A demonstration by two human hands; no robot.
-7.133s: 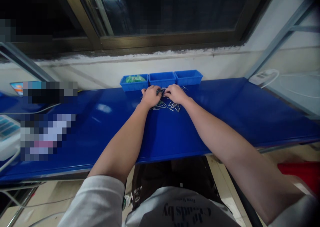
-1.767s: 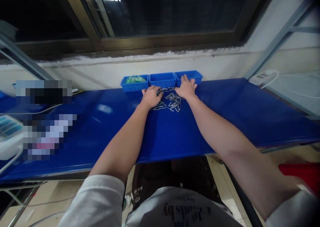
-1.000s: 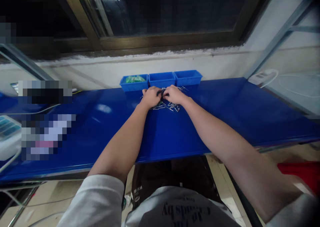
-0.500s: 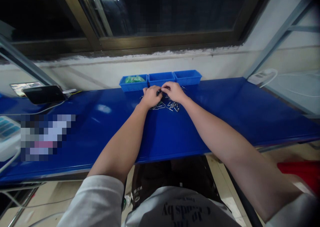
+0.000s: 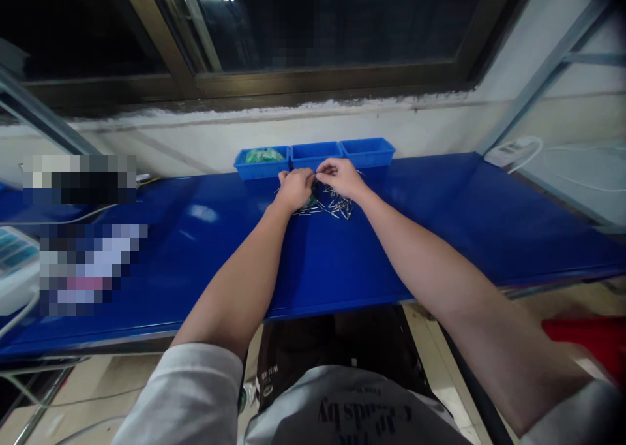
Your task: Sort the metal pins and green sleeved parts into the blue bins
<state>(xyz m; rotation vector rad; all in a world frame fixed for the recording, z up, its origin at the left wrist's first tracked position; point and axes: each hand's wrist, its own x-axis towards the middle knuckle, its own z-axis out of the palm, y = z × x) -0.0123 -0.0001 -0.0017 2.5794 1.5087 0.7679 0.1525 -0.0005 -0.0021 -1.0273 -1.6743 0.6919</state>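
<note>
My left hand (image 5: 296, 189) is over the blue table, its fingers curled together beside a pile of thin silvery metal pieces (image 5: 341, 205). What it holds, if anything, is hidden behind the fingers. Close by on the right, my right hand (image 5: 341, 176) has thumb and index finger pinched, their tips almost meeting the left hand's fingertips. Whatever lies in that pinch is too small to make out. Under and between the hands the thin pieces lie scattered, with something greenish partly covered by my left hand.
Behind the hands stand three joined blue bins; the left bin (image 5: 262, 169) holds green packets. A blue table (image 5: 440, 216) runs along a wall below a dark window. A white power strip (image 5: 509, 150) sits at the right, and a white device (image 5: 18, 269) at the left edge.
A small dark object seen at my left fingers half a second ago no longer shows. Both hands stay in nearly the same place, with slight finger movement.
</note>
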